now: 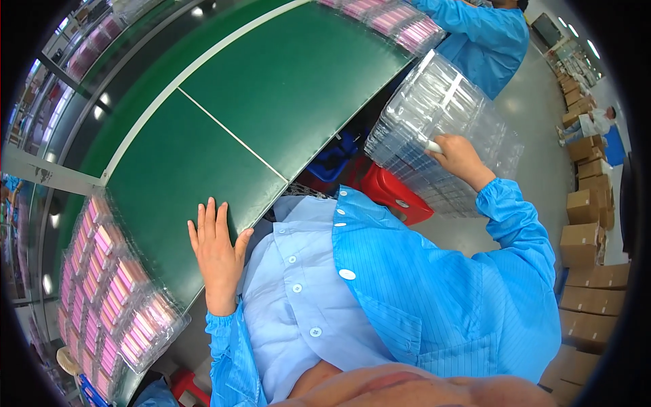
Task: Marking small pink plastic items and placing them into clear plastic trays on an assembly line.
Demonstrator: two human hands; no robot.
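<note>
My left hand [217, 243] lies flat on the green tabletop [244, 102] near its edge, fingers stretched out, holding nothing. Out to the right, my right hand [461, 159] is closed round a small white object with a blunt, rounded end [434, 146]; the rest of it is hidden in the fist. This hand is at a tall stack of clear plastic trays [413, 112]. A pale strap [451, 91] runs across the stack; from this view I cannot tell whether the white object touches the trays.
Clear trays of pink items [108, 292] cover the table's left end; similar trays [417, 34] lie at the far end. A red stool [393, 193] and blue bin [332, 159] are below the edge. A co-worker in blue [488, 41] is beyond; cardboard boxes [583, 244] line the right.
</note>
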